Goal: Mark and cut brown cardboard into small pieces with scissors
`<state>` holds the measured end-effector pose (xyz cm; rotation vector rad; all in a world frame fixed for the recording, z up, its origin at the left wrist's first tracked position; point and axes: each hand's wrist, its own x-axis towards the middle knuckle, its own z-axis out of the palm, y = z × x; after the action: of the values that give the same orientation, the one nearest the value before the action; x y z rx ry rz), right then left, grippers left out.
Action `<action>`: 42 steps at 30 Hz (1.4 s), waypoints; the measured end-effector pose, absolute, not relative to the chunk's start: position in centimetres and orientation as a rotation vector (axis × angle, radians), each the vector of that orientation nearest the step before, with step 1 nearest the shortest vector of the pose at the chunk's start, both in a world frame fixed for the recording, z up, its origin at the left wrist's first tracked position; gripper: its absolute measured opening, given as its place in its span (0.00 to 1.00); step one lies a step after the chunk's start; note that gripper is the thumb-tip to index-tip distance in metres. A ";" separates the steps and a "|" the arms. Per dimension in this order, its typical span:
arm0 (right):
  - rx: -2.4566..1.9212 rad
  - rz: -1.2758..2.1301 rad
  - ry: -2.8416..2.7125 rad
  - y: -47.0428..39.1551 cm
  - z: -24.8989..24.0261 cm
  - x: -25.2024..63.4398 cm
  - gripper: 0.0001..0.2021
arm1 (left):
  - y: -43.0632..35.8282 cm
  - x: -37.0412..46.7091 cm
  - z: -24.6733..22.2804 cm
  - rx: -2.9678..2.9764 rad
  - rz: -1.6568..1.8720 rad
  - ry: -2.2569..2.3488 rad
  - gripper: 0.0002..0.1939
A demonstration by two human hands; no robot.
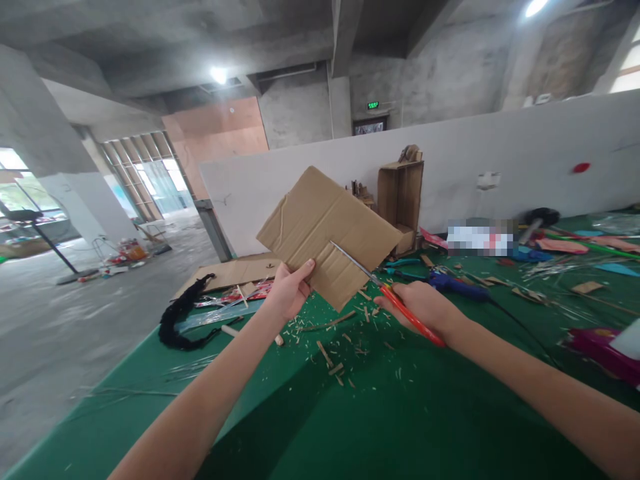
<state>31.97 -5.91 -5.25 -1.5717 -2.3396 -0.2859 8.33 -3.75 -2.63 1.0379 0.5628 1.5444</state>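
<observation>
Above the tabletop, the left hand pinches a cardboard sheet; the right hand is closed around red-handled scissors, one blade over the sheet. Cutting seems in hand; the next move calls for steady holding.

Craft workshop under a bare concrete ceiling: green worktable, cardboard scraps, corded blue tool, red-handled scissors.

glaring ceiling lamps, bright windows at left, dark shadow across green table, stretched edges, pixelated patch
</observation>
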 end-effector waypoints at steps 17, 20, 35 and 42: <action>-1.457 0.083 -2.383 -6.0 -6.5 30.6 0.25 | -2.9 7.5 -1.6 0.759 1.802 0.582 0.08; -1.439 0.110 -2.390 -6.1 -6.5 30.5 0.24 | -2.7 7.3 -1.6 0.790 1.787 0.552 0.09; -1.356 0.301 -2.373 -6.2 -6.0 30.4 0.22 | -2.4 7.2 -1.1 0.791 1.829 0.645 0.11; -1.291 0.202 -2.330 -6.0 -5.6 30.6 0.21 | -2.1 6.8 -0.5 0.800 1.857 0.628 0.10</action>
<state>30.57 -6.02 -5.62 -1.2913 -2.3296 0.2018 6.85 -2.10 -0.51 0.7995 0.6282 1.8567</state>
